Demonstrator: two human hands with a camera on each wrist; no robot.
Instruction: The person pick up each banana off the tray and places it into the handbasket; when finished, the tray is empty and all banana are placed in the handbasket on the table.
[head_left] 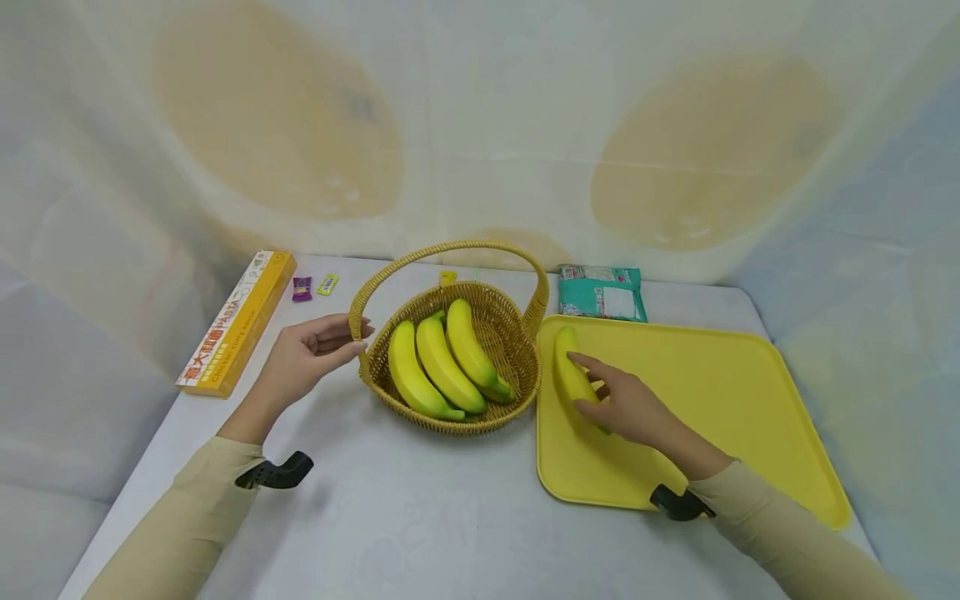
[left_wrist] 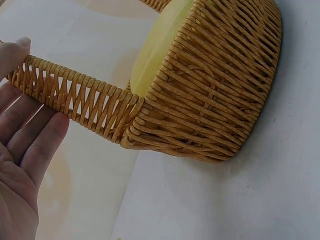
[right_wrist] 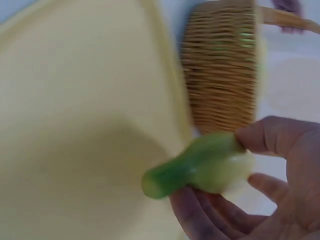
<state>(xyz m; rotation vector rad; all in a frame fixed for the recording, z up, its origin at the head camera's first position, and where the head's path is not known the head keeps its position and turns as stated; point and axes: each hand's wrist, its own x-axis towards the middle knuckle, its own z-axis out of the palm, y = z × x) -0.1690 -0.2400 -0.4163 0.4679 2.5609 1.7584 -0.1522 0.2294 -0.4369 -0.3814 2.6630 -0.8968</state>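
A woven basket with a tall arched handle stands mid-table, and several yellow bananas with greenish ends lie in it. My left hand holds the left side of that handle, thumb on one face and fingers on the other, as the left wrist view shows. To the right of the basket, my right hand grips another banana between thumb and fingers. This banana is over the left part of a yellow tray; its green stem end points out of the grip in the right wrist view.
At the back left lies a pasta box, with a purple candy and a yellow-green candy beside it. Another small yellow packet is behind the basket. A teal snack bag lies behind the tray. Fabric walls enclose the table.
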